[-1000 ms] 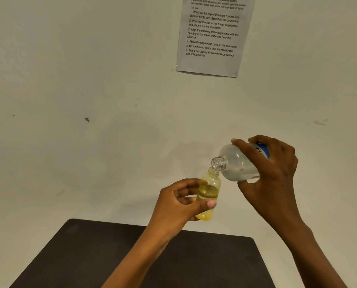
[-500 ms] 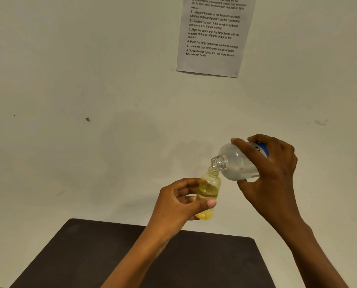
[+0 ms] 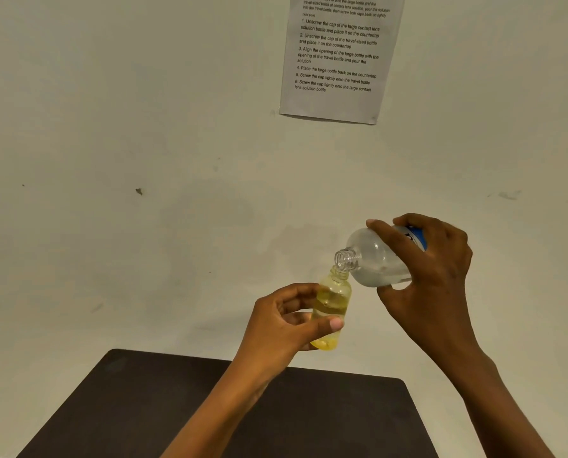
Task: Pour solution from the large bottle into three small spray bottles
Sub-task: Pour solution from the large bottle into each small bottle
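Left hand (image 3: 285, 320) grips the small bottle (image 3: 331, 309) (yellowish, uncapped). Right hand (image 3: 431, 276) grips the tilted large bottle (image 3: 371, 259), mouths touching.

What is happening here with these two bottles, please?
A person is pouring from one bottle into another. The right hand grips a large clear bottle, tilted so that its open mouth meets the neck of a small yellowish bottle. The left hand holds that small bottle nearly upright in the air, beyond a dark table. The small bottle has some yellow liquid in it. No stream can be made out.
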Demonstrator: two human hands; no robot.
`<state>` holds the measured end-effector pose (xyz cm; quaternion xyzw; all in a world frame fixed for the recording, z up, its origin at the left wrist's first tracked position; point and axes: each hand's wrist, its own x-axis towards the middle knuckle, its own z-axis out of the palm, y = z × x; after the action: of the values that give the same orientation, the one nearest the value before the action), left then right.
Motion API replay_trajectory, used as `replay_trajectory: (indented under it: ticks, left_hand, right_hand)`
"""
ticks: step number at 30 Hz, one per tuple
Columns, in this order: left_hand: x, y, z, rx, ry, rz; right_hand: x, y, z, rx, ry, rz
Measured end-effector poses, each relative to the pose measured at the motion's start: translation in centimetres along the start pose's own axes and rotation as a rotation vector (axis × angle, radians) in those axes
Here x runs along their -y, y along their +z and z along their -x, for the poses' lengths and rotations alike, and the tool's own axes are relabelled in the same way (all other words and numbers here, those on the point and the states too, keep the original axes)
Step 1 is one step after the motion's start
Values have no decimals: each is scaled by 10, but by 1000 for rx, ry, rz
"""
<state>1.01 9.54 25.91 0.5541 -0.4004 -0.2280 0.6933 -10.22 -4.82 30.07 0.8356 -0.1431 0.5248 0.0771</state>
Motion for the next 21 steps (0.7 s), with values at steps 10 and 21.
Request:
replay_trajectory:
  ticks: [10, 21]
  left_hand:
    - [0, 0, -1, 1, 3, -1]
    - [1, 0, -1, 1, 11, 0]
  right_hand:
    - [-1, 1, 0, 2, 2, 1]
    - [0, 1, 0, 8, 2, -5]
